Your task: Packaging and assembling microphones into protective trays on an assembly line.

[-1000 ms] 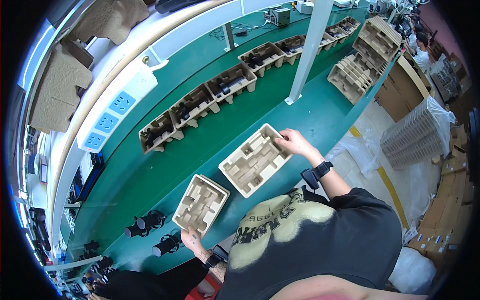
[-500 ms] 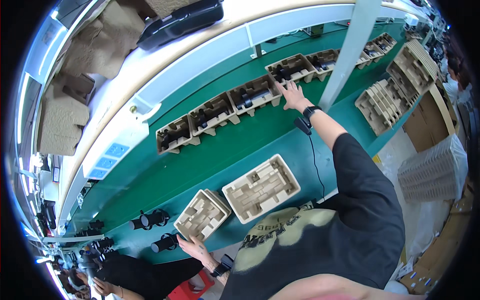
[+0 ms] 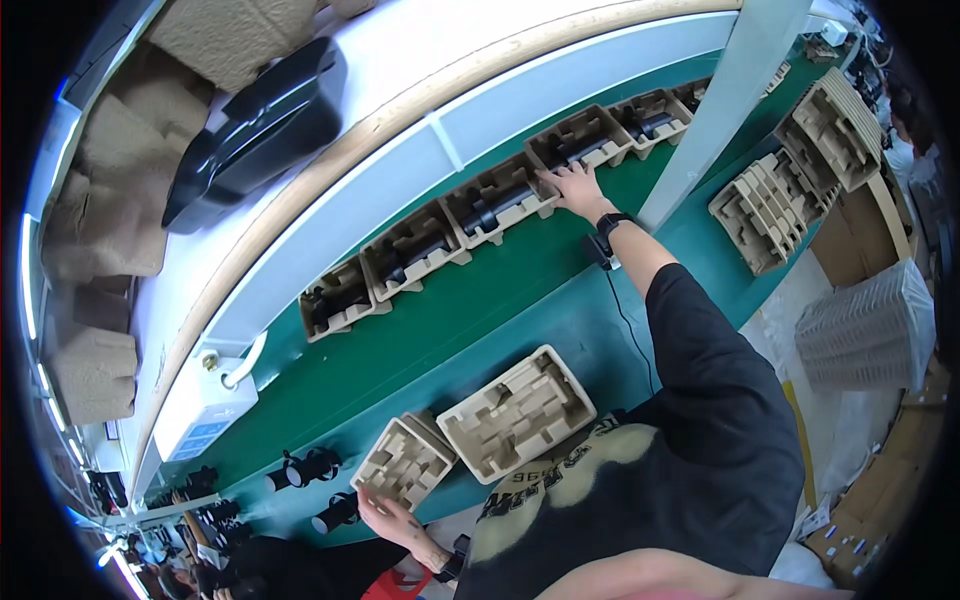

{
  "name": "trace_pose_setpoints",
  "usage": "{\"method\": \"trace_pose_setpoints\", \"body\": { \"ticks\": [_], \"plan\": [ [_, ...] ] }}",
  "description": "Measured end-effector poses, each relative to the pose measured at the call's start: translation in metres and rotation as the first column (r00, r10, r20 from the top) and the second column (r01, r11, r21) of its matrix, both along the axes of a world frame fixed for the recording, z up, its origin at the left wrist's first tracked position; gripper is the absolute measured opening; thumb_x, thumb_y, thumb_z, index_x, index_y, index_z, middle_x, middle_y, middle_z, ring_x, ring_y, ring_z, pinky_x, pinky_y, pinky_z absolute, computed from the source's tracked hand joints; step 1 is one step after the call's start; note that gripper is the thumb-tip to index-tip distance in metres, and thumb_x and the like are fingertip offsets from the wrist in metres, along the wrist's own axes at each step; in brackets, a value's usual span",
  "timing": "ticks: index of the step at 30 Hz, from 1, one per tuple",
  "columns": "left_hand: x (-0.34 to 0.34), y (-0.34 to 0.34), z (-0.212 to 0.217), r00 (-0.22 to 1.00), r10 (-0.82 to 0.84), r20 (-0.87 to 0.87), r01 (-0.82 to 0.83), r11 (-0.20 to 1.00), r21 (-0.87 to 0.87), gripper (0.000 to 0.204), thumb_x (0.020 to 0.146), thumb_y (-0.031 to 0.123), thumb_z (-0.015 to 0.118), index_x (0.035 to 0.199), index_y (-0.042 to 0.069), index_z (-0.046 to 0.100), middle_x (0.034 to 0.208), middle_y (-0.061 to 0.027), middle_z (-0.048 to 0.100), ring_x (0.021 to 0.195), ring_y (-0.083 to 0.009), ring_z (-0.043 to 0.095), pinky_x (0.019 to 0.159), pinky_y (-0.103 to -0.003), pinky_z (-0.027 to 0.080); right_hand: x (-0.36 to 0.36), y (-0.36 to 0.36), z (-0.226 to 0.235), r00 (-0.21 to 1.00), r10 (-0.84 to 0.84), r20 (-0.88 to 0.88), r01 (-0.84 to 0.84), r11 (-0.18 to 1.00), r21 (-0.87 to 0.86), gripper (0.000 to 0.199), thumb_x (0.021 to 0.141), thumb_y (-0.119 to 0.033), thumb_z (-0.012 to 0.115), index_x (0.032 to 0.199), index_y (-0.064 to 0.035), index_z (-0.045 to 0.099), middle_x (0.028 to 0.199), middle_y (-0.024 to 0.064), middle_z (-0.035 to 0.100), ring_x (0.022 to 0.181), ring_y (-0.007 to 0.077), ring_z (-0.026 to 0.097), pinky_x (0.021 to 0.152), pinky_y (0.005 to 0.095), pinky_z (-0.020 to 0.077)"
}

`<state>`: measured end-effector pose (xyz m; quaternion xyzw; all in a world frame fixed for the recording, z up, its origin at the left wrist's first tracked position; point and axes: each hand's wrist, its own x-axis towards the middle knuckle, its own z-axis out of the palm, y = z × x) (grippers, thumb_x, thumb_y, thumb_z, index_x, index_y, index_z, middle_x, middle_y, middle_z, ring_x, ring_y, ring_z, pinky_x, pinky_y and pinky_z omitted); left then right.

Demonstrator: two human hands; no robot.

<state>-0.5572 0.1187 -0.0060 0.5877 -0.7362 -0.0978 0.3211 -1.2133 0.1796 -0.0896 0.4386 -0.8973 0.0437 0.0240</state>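
Note:
My right hand [image 3: 578, 188] reaches far over the green surface, fingers spread at the rims where two trays in a row meet. Left of it sits a moulded pulp tray [image 3: 549, 206] with a black cylindrical part [image 3: 490, 212] inside. Beyond it, another tray [image 3: 532, 150] also holds a black part [image 3: 580, 148]. My left hand [image 3: 390, 520] lies with fingers extended against the near-left corner of a smaller pulp tray [image 3: 447, 455], which appears stacked on another. A larger bare pulp tray [image 3: 590, 412] rests beside that stack.
Black cylindrical lamp-like parts [image 3: 312, 466] stand left of the small tray. A slanting white post [image 3: 690, 135] rises right of my right hand. A black device with a cable [image 3: 598, 250] lies below my wrist. Stacked pulp trays [image 3: 765, 215] occupy the right; a person [image 3: 270, 565] sits lower left.
My right hand has come down onto the tray rims from just in front of them. My left hand has moved against the small tray's corner. The whole view has shifted.

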Motion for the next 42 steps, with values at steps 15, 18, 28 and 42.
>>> {"method": "trace_pose_setpoints", "body": {
  "ticks": [15, 18, 28, 42],
  "plan": [
    [-0.232, -0.235, -0.026, 0.532, -0.628, 0.568, 0.706, 0.699, 0.111, 0.065, 0.081, 0.023, 0.064, 0.140, 0.016, 0.037, 0.128, -0.0186, 0.052, 0.113, -0.0369, 0.052, 0.093, -0.048, 0.043, 0.004, 0.000, -0.001, 0.984, -0.080, -0.160, 0.076, 0.997, -0.031, 0.063, 0.078, -0.033, 0.069, 0.135, -0.0261, 0.044, 0.111, 0.0053, 0.061, 0.115, 0.0271, 0.048, 0.098, 0.0569, 0.0323],
    [-0.268, -0.234, -0.052, 0.505, -0.632, 0.588, 0.685, 0.708, 0.174, 0.060, 0.084, 0.021, 0.059, 0.140, 0.022, 0.038, 0.121, -0.0164, 0.057, 0.109, -0.0344, 0.056, 0.092, -0.049, 0.043, -0.013, 0.018, -0.020, 0.976, -0.016, -0.217, -0.002, 0.996, -0.084, 0.051, 0.083, -0.031, 0.064, 0.132, -0.0296, 0.049, 0.108, 0.0054, 0.060, 0.117, 0.0265, 0.047, 0.097, 0.0576, 0.0346],
    [-0.293, -0.224, -0.056, 0.528, -0.595, 0.606, 0.585, 0.772, 0.248, 0.032, 0.086, 0.015, 0.048, 0.113, 0.024, 0.063, 0.087, -0.0118, 0.069, 0.086, -0.0316, 0.067, 0.075, -0.046, 0.050, -0.021, 0.012, -0.025, 0.996, -0.026, -0.090, 0.025, 1.000, -0.019, 0.030, 0.084, -0.028, 0.062, 0.114, -0.0308, 0.063, 0.108, 0.0036, 0.059, 0.119, 0.0252, 0.045, 0.092, 0.0575, 0.0411],
    [-0.306, -0.212, -0.065, 0.475, -0.606, 0.638, 0.559, 0.768, 0.313, 0.031, 0.090, 0.041, 0.051, 0.104, 0.017, 0.064, 0.111, -0.0129, 0.062, 0.095, -0.0290, 0.063, 0.069, -0.051, 0.050, -0.026, 0.019, -0.010, 0.995, -0.095, -0.030, 0.095, 0.995, 0.015, 0.027, 0.086, -0.027, 0.057, 0.109, -0.0182, 0.067, 0.121, 0.0193, 0.052, 0.118, 0.0348, 0.046, 0.094, 0.0514, 0.0420]
  ]
}}
